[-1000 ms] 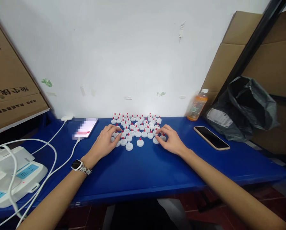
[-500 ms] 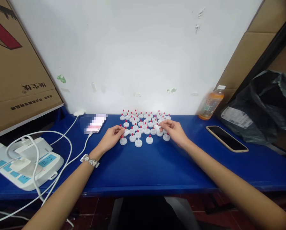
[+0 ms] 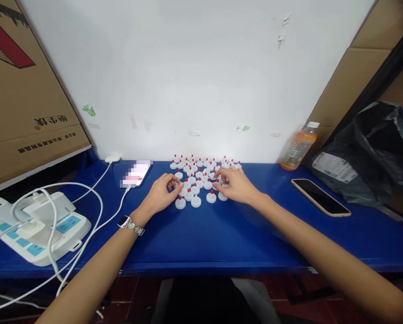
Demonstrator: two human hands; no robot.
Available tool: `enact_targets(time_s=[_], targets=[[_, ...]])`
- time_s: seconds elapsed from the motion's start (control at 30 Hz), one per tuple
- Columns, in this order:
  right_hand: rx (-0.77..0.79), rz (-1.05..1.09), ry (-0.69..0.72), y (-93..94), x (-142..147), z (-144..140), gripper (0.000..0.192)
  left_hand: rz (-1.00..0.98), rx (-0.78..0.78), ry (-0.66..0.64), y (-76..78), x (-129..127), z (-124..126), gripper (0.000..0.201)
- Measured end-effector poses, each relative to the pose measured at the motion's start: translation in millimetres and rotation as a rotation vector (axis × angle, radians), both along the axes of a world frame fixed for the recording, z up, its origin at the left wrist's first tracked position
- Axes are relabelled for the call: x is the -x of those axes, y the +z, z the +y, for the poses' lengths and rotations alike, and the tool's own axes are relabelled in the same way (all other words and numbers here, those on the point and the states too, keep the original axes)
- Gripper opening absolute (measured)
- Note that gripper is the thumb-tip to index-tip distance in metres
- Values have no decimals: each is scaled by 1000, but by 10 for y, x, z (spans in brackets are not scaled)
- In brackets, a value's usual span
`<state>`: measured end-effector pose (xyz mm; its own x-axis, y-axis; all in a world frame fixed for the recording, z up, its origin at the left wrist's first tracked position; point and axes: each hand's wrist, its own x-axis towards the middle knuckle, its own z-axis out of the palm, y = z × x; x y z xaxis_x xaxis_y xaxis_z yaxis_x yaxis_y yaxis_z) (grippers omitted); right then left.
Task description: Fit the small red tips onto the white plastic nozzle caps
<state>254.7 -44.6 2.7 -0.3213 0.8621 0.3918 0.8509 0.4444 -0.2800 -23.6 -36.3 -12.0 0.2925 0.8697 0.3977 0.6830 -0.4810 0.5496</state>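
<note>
Several round white caps with red tips [image 3: 195,202] stand in a loose cluster against the wall. At the cluster's left side is my left hand [image 3: 163,192], its fingers curled and its thumb apart from them beside the caps; I see nothing held. My right hand [image 3: 237,185] reaches over the right side, thumb and forefinger spread around the red tip of a cap [image 3: 216,184] without a visible grip. It partly hides the caps beneath it, including one white cap [image 3: 222,195]. A front-left cap [image 3: 180,203] stands just below my left thumb.
On the left lie a power strip [image 3: 36,234] with looped white cables and a charging phone [image 3: 137,173]. To the right are an orange drink bottle [image 3: 297,148], a second phone [image 3: 319,197] and a dark plastic bag [image 3: 360,153]. The blue table [image 3: 208,238] meets a white wall [image 3: 201,81].
My right hand has let go of a tilted white cap and its fingers have spread, moving slightly left. My left fingers have parted, and the front-left cap has shifted right.
</note>
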Motion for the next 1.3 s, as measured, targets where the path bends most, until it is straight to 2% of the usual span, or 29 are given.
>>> enact_targets(time_s=[0.07,0.17,0.27,0.37,0.43,0.57,0.63,0.73,0.83,0.93,1.03,1.1,1.17,1.3], targets=[[26,-71,9,59,89,120,19,49,-68,3,67,-28,43,34],[40,-123,60,83,180,294,12,211,-67,-86,173,-148,158,35],[10,32,12,60,138,414,12,314,-9,-147,221,-317,313,36],[24,258,-74,32,-8,453,10,292,29,-163,209,-411,443,29],[74,311,-59,17,-94,433,10,248,63,-158,203,-394,480,26],[199,164,16,7,-103,350,7,204,108,-114,255,-254,415,28],[173,62,3,12,-34,325,10,204,116,-109,295,-201,342,32],[67,-10,-2,14,94,342,27,206,148,-136,321,-175,251,37],[78,-15,65,-6,185,408,17,227,191,-176,312,-170,230,26],[128,164,88,-16,194,467,13,134,170,-192,307,-159,270,16],[142,485,57,0,140,486,18,-116,97,-156,296,-162,327,23],[140,596,40,4,109,476,20,-250,79,-133,265,-180,354,28],[134,528,40,-13,106,450,17,-256,104,-155,212,-208,367,27],[99,119,59,-77,162,388,8,-62,158,-265,119,-266,353,19]])
